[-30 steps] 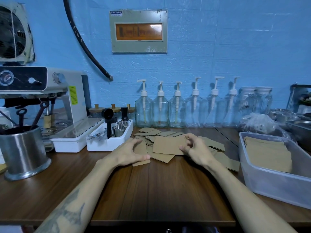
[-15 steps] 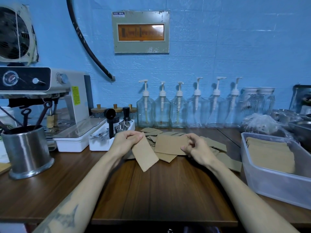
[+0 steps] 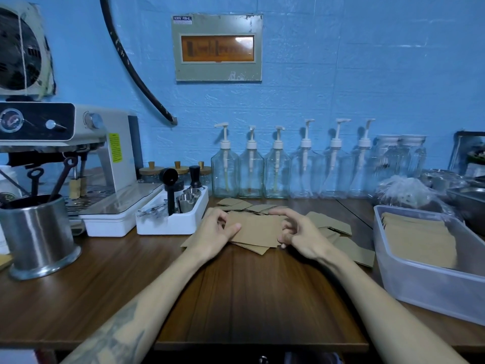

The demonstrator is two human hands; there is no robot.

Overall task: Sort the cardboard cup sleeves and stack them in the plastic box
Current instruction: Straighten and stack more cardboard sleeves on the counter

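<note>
- Mid-frame, my left hand and right hand pinch opposite ends of a flat brown cardboard cup sleeve atop the loose pile.
- Risk: extra sleeves dragging along, skewing the stack in the translucent plastic box, lower right.

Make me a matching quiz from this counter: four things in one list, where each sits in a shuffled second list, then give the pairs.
Things:
1. plastic box
2. steel canister
3. pump bottles
4. loose cup sleeves

Places:
A. in a row along the blue wall
B. far left of the counter
C. between the left hand and right hand
D. right edge, sleeves stacked inside

Pairs: 1-D, 2-B, 3-A, 4-C
</note>
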